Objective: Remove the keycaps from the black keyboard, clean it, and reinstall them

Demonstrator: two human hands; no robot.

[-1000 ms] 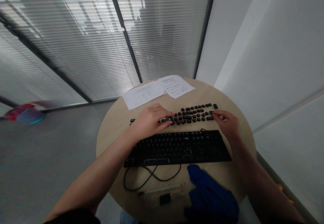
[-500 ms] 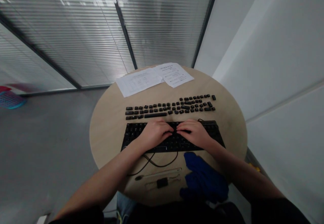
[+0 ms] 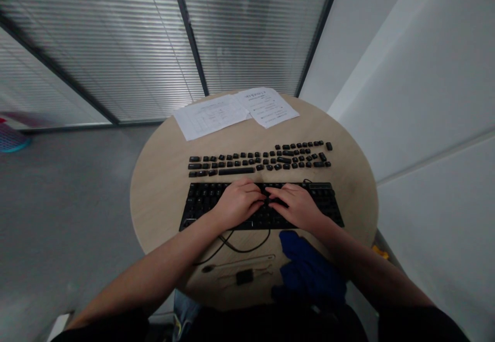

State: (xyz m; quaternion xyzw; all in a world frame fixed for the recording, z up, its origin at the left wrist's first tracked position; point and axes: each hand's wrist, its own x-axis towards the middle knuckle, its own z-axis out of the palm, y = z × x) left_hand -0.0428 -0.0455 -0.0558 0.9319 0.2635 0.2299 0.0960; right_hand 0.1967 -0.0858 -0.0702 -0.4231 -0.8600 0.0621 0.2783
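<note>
A black keyboard (image 3: 328, 202) lies across the round table, and both hands rest over its middle. My left hand (image 3: 237, 201) has thumb and fingers drawn close together at the keys; whatever is between the tips is too small to make out. Facing it, my right hand (image 3: 296, 205) has its index finger and thumb apart, the tips close to the left fingertips. Behind the keyboard, loose black keycaps (image 3: 266, 154) are laid out in rows, with a long space bar keycap (image 3: 236, 171) among them.
Printed papers (image 3: 216, 116) lie at the far side of the round table (image 3: 158, 187). Nearer me are a cable (image 3: 247, 250), a thin long-handled tool (image 3: 240, 262), a wire tool with a dark block (image 3: 244, 277) and a blue cloth (image 3: 309, 272). A white wall stands at right.
The view has shifted slightly. My right index finger has lifted away from its thumb, widening the gap. My left hand stays in nearly the same place over the keys.
</note>
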